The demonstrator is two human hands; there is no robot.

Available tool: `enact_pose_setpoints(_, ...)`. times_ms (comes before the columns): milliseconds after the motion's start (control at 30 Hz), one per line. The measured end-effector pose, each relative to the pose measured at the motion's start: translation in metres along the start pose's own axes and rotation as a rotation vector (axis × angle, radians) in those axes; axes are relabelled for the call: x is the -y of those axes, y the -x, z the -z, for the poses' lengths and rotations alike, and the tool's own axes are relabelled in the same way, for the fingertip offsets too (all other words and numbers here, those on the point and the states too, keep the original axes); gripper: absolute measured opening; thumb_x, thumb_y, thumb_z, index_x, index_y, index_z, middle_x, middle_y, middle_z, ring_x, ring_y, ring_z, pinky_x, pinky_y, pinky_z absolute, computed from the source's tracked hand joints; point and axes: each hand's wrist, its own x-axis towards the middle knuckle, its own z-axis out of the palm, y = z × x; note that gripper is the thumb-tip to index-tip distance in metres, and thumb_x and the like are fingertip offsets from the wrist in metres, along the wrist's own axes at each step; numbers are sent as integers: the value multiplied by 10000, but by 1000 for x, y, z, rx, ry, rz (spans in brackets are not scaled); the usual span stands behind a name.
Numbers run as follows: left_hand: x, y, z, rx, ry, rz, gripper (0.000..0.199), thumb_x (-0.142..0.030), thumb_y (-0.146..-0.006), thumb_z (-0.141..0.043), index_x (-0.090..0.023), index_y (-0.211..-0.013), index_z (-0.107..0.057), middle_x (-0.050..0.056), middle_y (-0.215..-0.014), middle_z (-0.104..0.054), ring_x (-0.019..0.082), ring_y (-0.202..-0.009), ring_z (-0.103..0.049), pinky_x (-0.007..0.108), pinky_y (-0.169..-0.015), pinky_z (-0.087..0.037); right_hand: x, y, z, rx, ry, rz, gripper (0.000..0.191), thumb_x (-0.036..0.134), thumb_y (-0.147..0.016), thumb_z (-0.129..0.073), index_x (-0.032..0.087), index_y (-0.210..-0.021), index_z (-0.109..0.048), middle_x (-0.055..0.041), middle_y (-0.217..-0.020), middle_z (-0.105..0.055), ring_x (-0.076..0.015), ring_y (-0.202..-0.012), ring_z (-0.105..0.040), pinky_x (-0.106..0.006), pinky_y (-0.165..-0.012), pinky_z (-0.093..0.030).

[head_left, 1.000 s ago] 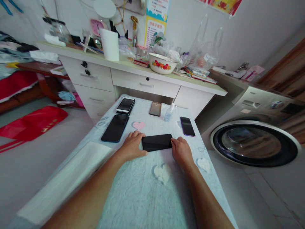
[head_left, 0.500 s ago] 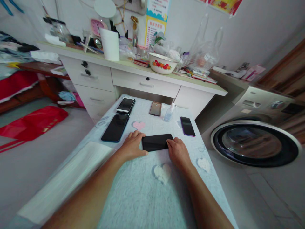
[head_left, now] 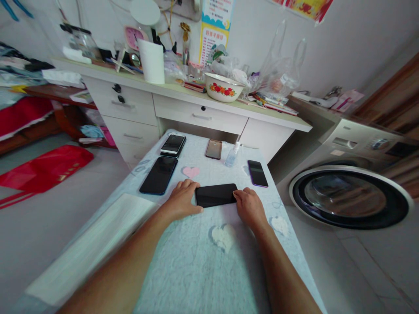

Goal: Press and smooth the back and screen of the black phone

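A black smartphone [head_left: 216,195] lies crosswise on the cloth-covered table [head_left: 193,261], screen up. My left hand [head_left: 180,200] grips its left end, with the thumb at the near corner and the fingers at the far one. At the right end, my right hand [head_left: 251,208] is closed in a pinch, its fingertips at the phone's edge. What that pinch holds, if anything, is too small to make out. Beyond the phone stands a clear spray bottle [head_left: 232,155]. A larger dark phone [head_left: 159,175] rests to the left of my left hand.
Farther back lie stacked phones [head_left: 173,144] and a brownish phone or case [head_left: 214,149]. Another phone [head_left: 258,173] is near the right edge. A whitish flat sheet or packet [head_left: 94,248] runs along the left edge. Drawers [head_left: 199,114] and a washing machine [head_left: 347,174] border the table.
My right hand has shifted slightly right, from over the phone's screen to its right edge. My left hand and the phone have stayed in place.
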Motion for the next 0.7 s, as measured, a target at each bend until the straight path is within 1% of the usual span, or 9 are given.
enact_pose_setpoints(200,-1,1,1,4,-1,2,659,-415,-600,-698,-222,-1193,-486,84,-1209,-484,297,-1142,-450,388,-993,-377,-11,-1,-1,-30,7,-50,291,235,-957,-420,222,-1028,-702,-73,-902,-625,-177,-923,-551,-247,-803,-347)
enact_pose_setpoints(333,-3,1,2,5,-6,1,651,-406,-609,-690,-204,-1194,-487,94,-1204,-487,299,-1134,-453,393,-991,-378,-17,-1,-2,-19,16,-50,283,218,-950,-424,214,-980,-705,-70,-890,-625,-173,-916,-553,-243,-793,-341)
enact_pose_setpoints(500,-1,1,1,-4,-4,2,645,-408,-602,-695,-241,-1188,-481,75,-1204,-489,294,-1137,-455,392,-991,-379,-16,0,0,-36,-9,-55,283,217,-951,-420,215,-992,-700,-66,-905,-624,-168,-917,-548,-239,-788,-341)
enact_pose_setpoints(700,-1,1,1,5,-5,5,652,-416,-601,-696,-237,-1191,-484,79,-1207,-485,298,-1138,-456,390,-987,-382,-12,1,0,-41,-28,-10,279,232,-952,-430,219,-1011,-702,-65,-900,-619,-174,-918,-538,-244,-794,-342)
